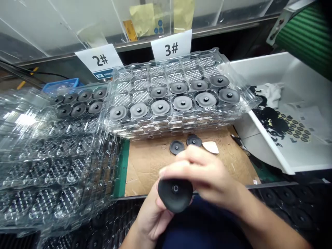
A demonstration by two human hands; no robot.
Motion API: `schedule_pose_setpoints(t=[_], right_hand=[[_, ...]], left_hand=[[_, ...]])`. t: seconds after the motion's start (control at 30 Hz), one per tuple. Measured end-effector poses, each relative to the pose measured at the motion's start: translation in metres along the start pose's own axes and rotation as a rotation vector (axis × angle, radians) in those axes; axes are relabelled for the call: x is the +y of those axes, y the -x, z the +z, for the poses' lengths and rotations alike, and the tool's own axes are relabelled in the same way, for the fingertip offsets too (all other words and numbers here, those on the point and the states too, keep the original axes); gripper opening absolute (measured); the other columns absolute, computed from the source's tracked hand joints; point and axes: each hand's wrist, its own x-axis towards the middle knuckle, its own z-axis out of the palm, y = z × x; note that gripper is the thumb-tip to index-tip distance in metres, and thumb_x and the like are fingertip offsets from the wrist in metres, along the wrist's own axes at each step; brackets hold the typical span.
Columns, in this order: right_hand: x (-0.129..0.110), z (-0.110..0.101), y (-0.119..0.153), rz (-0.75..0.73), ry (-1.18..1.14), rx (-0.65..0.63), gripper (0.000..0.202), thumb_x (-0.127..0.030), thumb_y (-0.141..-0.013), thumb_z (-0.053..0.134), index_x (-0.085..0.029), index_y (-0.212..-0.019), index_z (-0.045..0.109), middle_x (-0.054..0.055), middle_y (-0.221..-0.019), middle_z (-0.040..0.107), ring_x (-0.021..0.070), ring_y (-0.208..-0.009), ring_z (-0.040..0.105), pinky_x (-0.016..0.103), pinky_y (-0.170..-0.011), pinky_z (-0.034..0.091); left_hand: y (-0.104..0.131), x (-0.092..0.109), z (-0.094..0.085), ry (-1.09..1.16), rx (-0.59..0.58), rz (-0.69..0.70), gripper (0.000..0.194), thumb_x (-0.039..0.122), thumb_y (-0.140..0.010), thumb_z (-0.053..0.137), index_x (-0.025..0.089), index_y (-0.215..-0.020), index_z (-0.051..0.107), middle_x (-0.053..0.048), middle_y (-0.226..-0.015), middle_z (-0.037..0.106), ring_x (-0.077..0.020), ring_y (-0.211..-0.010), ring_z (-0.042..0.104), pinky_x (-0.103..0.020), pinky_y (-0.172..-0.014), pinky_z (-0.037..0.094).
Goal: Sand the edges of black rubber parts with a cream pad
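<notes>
A round black disc (174, 202) with a small ring at its centre is held up in front of me, its face turned toward the camera. My left hand (155, 218) grips it from below and behind, partly hidden by the disc. Across its upper edge lie the closed fingers of my right hand (204, 173). Just beyond, two similar loose discs (177, 147) and a white paper piece (210, 147) rest on a cardboard sheet (145, 162).
Stacked clear plastic trays (166, 119), the top one partly filled with discs, stand behind the cardboard under a "3#" sign (171, 48). More clear trays (46, 166) pile up at left. On the right are a white bin (306, 103) with black scraps and a green ribbed hose (306, 38).
</notes>
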Motion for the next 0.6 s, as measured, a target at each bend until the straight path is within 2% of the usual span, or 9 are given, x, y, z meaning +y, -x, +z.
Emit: schedule_pose_setpoints(t=[0.1, 0.17, 0.23, 0.33, 0.4, 0.5, 0.53, 0.57, 0.6], right_hand=[[0.026, 0.006, 0.019, 0.376, -0.011, 0.169, 0.024, -0.018, -0.089, 0.045, -0.023, -0.105, 0.061, 0.003, -0.097, 0.063, 0.0140, -0.089, 0.056, 0.027, -0.080, 0.044], [0.040, 0.020, 0.043, 0.578, -0.020, 0.145, 0.024, -0.022, -0.090, 0.044, -0.025, -0.107, 0.060, 0.003, -0.103, 0.062, 0.0161, -0.096, 0.056, 0.030, -0.083, 0.045], [0.050, 0.038, 0.071, 0.669, -0.029, 0.062, 0.025, -0.024, -0.090, 0.043, -0.023, -0.108, 0.060, 0.005, -0.103, 0.063, 0.0182, -0.096, 0.058, 0.033, -0.083, 0.047], [0.058, 0.062, 0.103, 0.690, -0.027, 0.001, 0.024, -0.022, -0.088, 0.043, -0.020, -0.101, 0.063, 0.006, -0.094, 0.066, 0.0192, -0.087, 0.062, 0.035, -0.077, 0.050], [0.057, 0.063, 0.108, 0.700, -0.021, 0.006, 0.024, -0.022, -0.087, 0.043, -0.019, -0.100, 0.062, 0.006, -0.094, 0.067, 0.0197, -0.088, 0.062, 0.035, -0.078, 0.050], [0.038, 0.038, 0.091, 0.723, 0.008, 0.114, 0.023, -0.023, -0.089, 0.043, -0.020, -0.108, 0.056, 0.007, -0.105, 0.063, 0.0198, -0.095, 0.059, 0.033, -0.079, 0.049], [0.027, 0.026, 0.081, 0.681, 0.024, 0.161, 0.024, -0.023, -0.089, 0.043, -0.021, -0.110, 0.054, 0.007, -0.107, 0.062, 0.0190, -0.095, 0.059, 0.031, -0.078, 0.048], [0.015, 0.015, 0.069, 0.599, 0.047, 0.210, 0.026, -0.022, -0.089, 0.045, -0.024, -0.113, 0.052, 0.005, -0.108, 0.061, 0.0183, -0.094, 0.058, 0.030, -0.076, 0.047], [0.004, 0.005, 0.058, 0.433, 0.077, 0.230, 0.027, -0.020, -0.088, 0.046, -0.027, -0.114, 0.052, 0.004, -0.104, 0.063, 0.0173, -0.089, 0.059, 0.028, -0.073, 0.046]], left_hand=[[0.001, 0.003, -0.005, 0.078, -0.134, -0.016, 0.047, 0.013, -0.064, 0.072, 0.026, -0.108, 0.060, -0.004, -0.108, 0.066, -0.0233, -0.097, 0.062, -0.028, -0.078, 0.052], [0.001, 0.004, -0.009, 0.101, -0.164, -0.006, 0.047, 0.016, -0.064, 0.072, 0.028, -0.108, 0.060, -0.003, -0.112, 0.065, -0.0250, -0.100, 0.061, -0.029, -0.079, 0.052], [0.000, 0.003, -0.012, 0.107, -0.161, -0.013, 0.046, 0.015, -0.066, 0.070, 0.028, -0.109, 0.060, -0.003, -0.112, 0.065, -0.0243, -0.100, 0.061, -0.029, -0.079, 0.052], [-0.001, 0.003, -0.015, 0.115, -0.125, -0.048, 0.045, 0.011, -0.068, 0.068, 0.029, -0.109, 0.060, -0.003, -0.114, 0.064, -0.0237, -0.102, 0.060, -0.031, -0.080, 0.052], [-0.002, 0.002, -0.014, 0.109, -0.116, -0.063, 0.043, 0.012, -0.069, 0.067, 0.028, -0.109, 0.060, -0.004, -0.114, 0.064, -0.0239, -0.101, 0.061, -0.031, -0.080, 0.052], [-0.003, 0.001, -0.009, 0.088, -0.123, -0.057, 0.042, 0.012, -0.069, 0.067, 0.027, -0.107, 0.061, -0.004, -0.112, 0.065, -0.0246, -0.099, 0.062, -0.030, -0.079, 0.053], [-0.003, -0.001, -0.007, 0.078, -0.111, -0.048, 0.042, 0.011, -0.069, 0.067, 0.027, -0.107, 0.061, -0.004, -0.111, 0.065, -0.0242, -0.098, 0.062, -0.030, -0.078, 0.052], [-0.004, -0.002, -0.005, 0.057, -0.083, -0.034, 0.044, 0.010, -0.068, 0.067, 0.027, -0.108, 0.060, -0.004, -0.110, 0.065, -0.0233, -0.097, 0.063, -0.029, -0.079, 0.052], [-0.004, -0.003, -0.003, 0.025, -0.047, -0.015, 0.044, 0.011, -0.068, 0.067, 0.026, -0.109, 0.060, -0.004, -0.109, 0.066, -0.0224, -0.096, 0.063, -0.030, -0.080, 0.051]])
